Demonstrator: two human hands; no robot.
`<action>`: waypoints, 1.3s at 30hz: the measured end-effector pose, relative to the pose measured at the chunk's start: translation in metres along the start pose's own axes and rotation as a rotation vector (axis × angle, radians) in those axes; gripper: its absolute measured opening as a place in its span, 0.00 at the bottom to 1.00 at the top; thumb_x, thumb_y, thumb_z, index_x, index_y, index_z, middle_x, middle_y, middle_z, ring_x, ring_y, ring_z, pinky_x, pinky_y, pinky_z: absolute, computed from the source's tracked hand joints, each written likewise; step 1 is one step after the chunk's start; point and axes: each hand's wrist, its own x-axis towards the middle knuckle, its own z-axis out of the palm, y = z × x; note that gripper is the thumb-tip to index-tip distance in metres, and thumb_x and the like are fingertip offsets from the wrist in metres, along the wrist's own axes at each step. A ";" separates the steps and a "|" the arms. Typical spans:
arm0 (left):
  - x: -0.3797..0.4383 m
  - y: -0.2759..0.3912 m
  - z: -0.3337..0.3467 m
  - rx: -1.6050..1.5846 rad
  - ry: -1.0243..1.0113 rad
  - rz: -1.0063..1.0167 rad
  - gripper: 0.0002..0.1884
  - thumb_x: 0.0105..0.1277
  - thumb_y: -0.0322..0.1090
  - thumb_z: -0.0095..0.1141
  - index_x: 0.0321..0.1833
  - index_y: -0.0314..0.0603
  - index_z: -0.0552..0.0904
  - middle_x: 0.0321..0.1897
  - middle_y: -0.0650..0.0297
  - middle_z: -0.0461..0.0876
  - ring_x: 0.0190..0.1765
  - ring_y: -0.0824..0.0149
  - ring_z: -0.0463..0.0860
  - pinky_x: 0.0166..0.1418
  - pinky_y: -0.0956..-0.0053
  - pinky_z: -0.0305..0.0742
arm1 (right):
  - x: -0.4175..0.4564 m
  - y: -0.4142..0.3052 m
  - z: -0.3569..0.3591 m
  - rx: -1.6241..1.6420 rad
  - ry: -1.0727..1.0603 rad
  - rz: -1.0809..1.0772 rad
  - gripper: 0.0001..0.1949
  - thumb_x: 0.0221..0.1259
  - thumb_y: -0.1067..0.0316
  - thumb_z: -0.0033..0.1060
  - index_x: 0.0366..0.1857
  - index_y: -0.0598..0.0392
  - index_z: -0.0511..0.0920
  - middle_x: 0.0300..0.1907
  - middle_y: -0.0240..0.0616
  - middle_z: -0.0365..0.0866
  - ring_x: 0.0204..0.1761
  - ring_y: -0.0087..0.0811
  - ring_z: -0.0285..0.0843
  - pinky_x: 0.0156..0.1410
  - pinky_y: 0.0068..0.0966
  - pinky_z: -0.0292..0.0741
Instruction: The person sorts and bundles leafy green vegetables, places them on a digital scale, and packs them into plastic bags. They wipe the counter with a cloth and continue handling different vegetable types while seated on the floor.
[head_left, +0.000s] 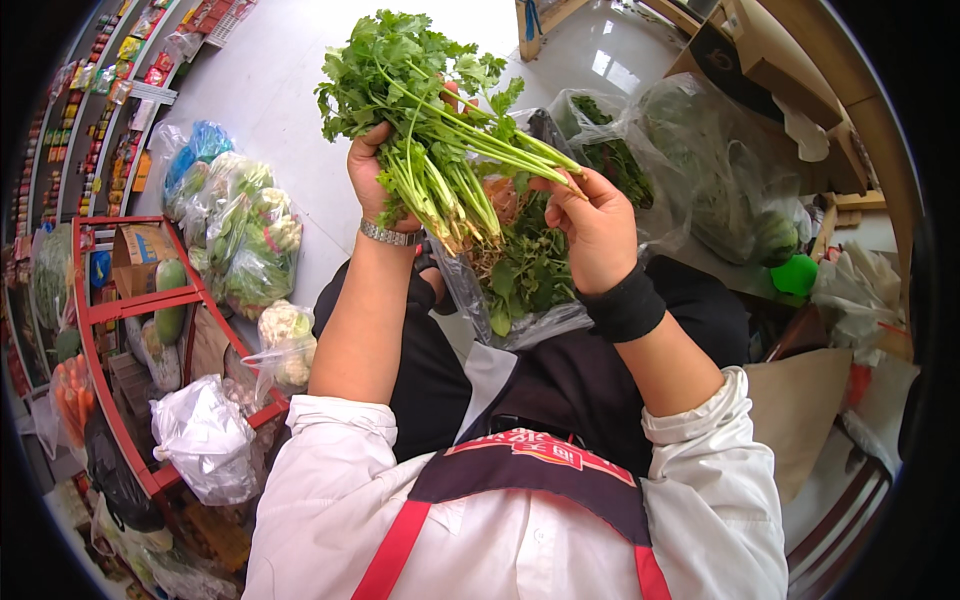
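Note:
My left hand (375, 176), with a metal watch on its wrist, holds a bunch of leafy green herbs (405, 97) that looks like celery or coriander. The roots of its shorter stalks point down towards me. Several longer stalks slant right to my right hand (592, 217), which pinches their lower ends between thumb and fingers. A black band circles my right wrist. Below the bunch, between my knees, lies an open clear plastic bag (469, 289) with more leafy greens (525, 270) and thin roots in it.
Bagged vegetables (240, 225) and cauliflower (285, 337) lie on the floor at left, beside a red metal frame (142, 304) with gourds and a white plastic bag (202, 435). Stocked shelves (112, 97) stand behind. At right are plastic bags of greens (697, 165), cardboard boxes (787, 67) and a green round object (795, 275).

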 end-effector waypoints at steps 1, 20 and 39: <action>-0.001 0.000 0.000 0.035 0.011 -0.002 0.39 0.60 0.38 0.54 0.74 0.25 0.60 0.70 0.43 0.68 0.72 0.52 0.69 0.83 0.50 0.49 | 0.001 0.000 -0.001 0.035 0.007 0.012 0.08 0.71 0.72 0.54 0.48 0.60 0.80 0.38 0.35 0.84 0.30 0.19 0.71 0.39 0.16 0.70; 0.004 0.019 -0.007 0.095 0.176 0.036 0.18 0.72 0.38 0.43 0.51 0.30 0.81 0.44 0.48 0.84 0.50 0.51 0.83 0.56 0.58 0.80 | 0.002 -0.034 -0.006 -0.318 -0.334 0.225 0.08 0.60 0.71 0.51 0.22 0.54 0.70 0.20 0.25 0.67 0.23 0.15 0.58 0.30 0.17 0.55; 0.005 0.016 -0.013 -0.108 0.139 -0.020 0.19 0.71 0.36 0.46 0.57 0.27 0.78 0.50 0.51 0.82 0.52 0.55 0.83 0.58 0.61 0.81 | -0.005 -0.009 0.008 -0.466 -0.301 -0.164 0.21 0.64 0.76 0.63 0.61 0.62 0.75 0.45 0.39 0.83 0.43 0.23 0.82 0.50 0.23 0.79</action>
